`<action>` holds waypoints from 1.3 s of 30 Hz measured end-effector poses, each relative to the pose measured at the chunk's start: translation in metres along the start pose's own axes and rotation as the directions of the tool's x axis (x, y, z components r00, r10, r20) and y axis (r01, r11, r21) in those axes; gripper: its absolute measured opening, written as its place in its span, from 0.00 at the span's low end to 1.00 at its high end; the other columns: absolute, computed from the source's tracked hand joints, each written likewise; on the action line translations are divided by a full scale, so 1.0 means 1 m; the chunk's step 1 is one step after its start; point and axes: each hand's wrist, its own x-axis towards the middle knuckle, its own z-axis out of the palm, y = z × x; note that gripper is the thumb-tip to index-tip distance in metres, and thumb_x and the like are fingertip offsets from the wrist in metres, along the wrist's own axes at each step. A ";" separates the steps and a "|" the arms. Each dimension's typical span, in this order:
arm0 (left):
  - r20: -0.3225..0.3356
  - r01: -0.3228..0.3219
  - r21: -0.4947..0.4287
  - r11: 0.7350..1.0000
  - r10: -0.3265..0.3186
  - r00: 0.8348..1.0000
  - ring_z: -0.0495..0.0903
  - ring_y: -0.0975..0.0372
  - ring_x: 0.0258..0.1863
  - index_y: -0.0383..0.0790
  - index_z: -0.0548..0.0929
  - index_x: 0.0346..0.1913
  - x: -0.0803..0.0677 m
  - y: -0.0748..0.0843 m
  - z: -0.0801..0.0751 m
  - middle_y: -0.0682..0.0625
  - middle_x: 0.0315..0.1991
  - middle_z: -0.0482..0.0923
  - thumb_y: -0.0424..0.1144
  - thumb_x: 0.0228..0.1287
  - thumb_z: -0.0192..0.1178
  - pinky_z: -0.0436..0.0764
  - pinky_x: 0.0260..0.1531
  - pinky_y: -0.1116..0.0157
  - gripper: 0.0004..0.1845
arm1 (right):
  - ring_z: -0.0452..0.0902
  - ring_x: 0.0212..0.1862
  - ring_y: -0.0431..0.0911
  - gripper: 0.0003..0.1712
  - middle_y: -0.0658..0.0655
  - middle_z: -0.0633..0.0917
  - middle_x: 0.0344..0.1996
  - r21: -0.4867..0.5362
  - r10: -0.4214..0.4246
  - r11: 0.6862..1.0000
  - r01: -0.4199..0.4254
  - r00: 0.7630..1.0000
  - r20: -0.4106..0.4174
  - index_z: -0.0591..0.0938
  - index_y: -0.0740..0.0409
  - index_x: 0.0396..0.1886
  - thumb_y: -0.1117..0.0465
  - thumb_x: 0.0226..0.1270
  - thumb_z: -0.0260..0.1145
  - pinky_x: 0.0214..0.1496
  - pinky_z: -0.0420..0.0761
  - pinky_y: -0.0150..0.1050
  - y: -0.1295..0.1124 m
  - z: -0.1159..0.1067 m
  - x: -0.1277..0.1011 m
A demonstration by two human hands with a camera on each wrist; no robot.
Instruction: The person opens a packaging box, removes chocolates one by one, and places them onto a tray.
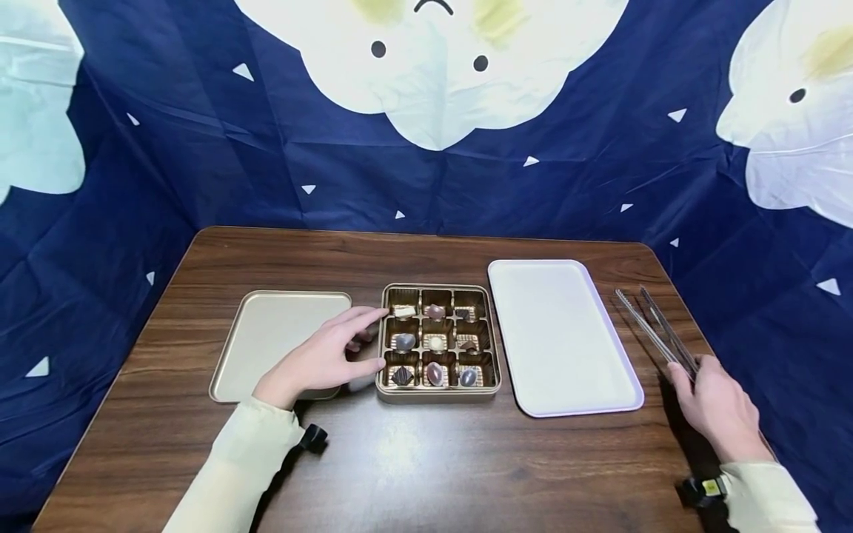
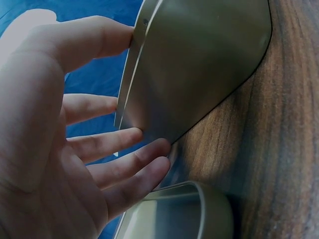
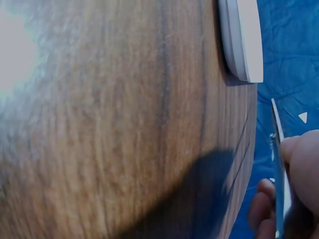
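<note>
My left hand (image 1: 326, 355) rests against the left side of a gold chocolate box (image 1: 436, 398), its thumb and a fingertip at the rim. In the left wrist view the fingers are loosely extended along the box's wall (image 2: 199, 59). Inside the box, dividers form compartments that hold several chocolates, among them a white one (image 1: 436, 343), a dark one (image 1: 402, 376) and a bluish oval one (image 1: 469, 377). At the far right my right hand (image 1: 720, 407) holds metal tongs (image 1: 649, 326), their two arms apart at the tips and pointing away from me.
Left of the box lies a shallow gold lid (image 1: 273, 318), partly behind my left hand. A white tray (image 1: 563, 340) stands between the box and the tongs. The brown wooden table (image 1: 466, 474) ends at a dark blue cloth (image 1: 200, 163) at the back and sides.
</note>
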 end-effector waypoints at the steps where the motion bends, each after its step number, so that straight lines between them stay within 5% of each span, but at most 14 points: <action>1: 0.001 0.002 0.001 1.000 -0.002 1.000 0.82 0.51 0.58 0.34 0.67 0.79 0.000 0.000 0.000 0.42 0.72 0.71 0.44 0.63 0.74 0.88 0.54 0.56 0.44 | 0.77 0.43 0.80 0.34 0.83 0.78 0.45 0.007 -0.008 1.000 0.008 1.000 -0.017 0.71 0.71 0.57 0.40 0.82 0.52 0.30 0.74 0.66 -0.001 0.000 -0.001; 7: -0.001 0.002 0.007 1.000 -0.002 1.000 0.83 0.53 0.56 0.35 0.67 0.79 0.000 0.000 -0.002 0.43 0.71 0.71 0.44 0.62 0.74 0.88 0.53 0.57 0.44 | 0.77 0.42 0.78 0.31 0.79 0.81 0.43 0.078 -0.108 0.989 0.123 0.980 -0.169 0.72 0.67 0.64 0.44 0.81 0.58 0.32 0.72 0.69 -0.013 0.000 -0.006; 11: -0.002 0.001 0.024 1.000 -0.001 1.000 0.83 0.54 0.56 0.36 0.68 0.79 0.000 0.000 -0.002 0.44 0.72 0.71 0.45 0.63 0.74 0.87 0.53 0.58 0.44 | 0.79 0.35 0.72 0.24 0.71 0.83 0.35 0.135 -0.212 0.955 0.262 0.928 -0.307 0.77 0.64 0.60 0.51 0.76 0.66 0.31 0.72 0.66 -0.026 -0.001 -0.006; 18: 0.003 0.004 0.024 1.000 -0.004 1.000 0.83 0.54 0.56 0.37 0.67 0.79 0.000 0.002 -0.004 0.44 0.72 0.71 0.45 0.63 0.74 0.88 0.53 0.58 0.44 | 0.69 0.25 0.38 0.18 0.51 0.78 0.24 0.208 -0.324 0.876 0.435 0.850 -0.415 0.83 0.60 0.53 0.59 0.66 0.76 0.24 0.65 0.36 -0.054 -0.006 -0.005; 25: -0.004 -0.002 0.015 1.000 0.002 1.000 0.83 0.53 0.55 0.35 0.68 0.79 0.000 0.003 -0.004 0.42 0.72 0.71 0.44 0.63 0.74 0.88 0.52 0.57 0.44 | 0.67 0.22 0.27 0.21 0.48 0.80 0.21 0.280 -0.436 0.741 0.610 0.755 -0.489 0.88 0.62 0.49 0.70 0.53 0.81 0.23 0.67 0.24 -0.087 -0.009 0.000; 30: 0.001 0.008 0.015 1.000 -0.008 1.000 0.83 0.54 0.54 0.35 0.67 0.79 -0.001 0.003 -0.003 0.42 0.72 0.71 0.44 0.64 0.74 0.88 0.52 0.56 0.44 | 0.70 0.21 0.29 0.21 0.48 0.83 0.21 0.318 -0.492 0.677 0.664 0.729 -0.476 0.91 0.62 0.47 0.71 0.50 0.84 0.21 0.68 0.22 -0.113 -0.012 0.001; 39: -0.004 0.001 -0.002 1.000 -0.001 1.000 0.84 0.53 0.52 0.35 0.67 0.79 -0.002 0.003 0.001 0.41 0.71 0.72 0.44 0.64 0.74 0.88 0.51 0.57 0.44 | 0.69 0.20 0.31 0.18 0.43 0.83 0.22 0.353 -0.658 0.522 0.777 0.629 -0.414 0.93 0.61 0.44 0.70 0.50 0.84 0.19 0.66 0.22 -0.165 -0.017 0.007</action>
